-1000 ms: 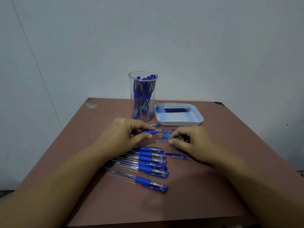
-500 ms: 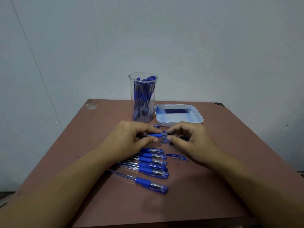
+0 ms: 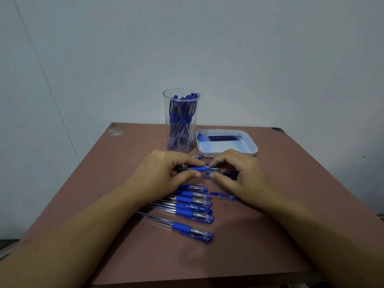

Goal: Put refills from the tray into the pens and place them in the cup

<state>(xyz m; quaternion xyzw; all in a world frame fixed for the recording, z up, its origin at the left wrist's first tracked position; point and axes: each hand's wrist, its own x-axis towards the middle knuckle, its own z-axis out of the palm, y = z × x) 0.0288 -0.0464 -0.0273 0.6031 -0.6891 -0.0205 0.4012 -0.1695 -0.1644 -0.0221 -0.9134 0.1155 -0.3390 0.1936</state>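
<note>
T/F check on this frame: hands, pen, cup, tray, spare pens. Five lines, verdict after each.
1. The left hand and right hand hold one pen between them. True.
2. The clear cup is empty. False: it is packed with blue pens.
3. The white tray stands to the right of the cup. True.
4. The refills cover the whole tray. False: a small bundle lies along its far side.
5. The spare pens stand upright on the table. False: they lie flat in a row, nearer the person than the hands.
</note>
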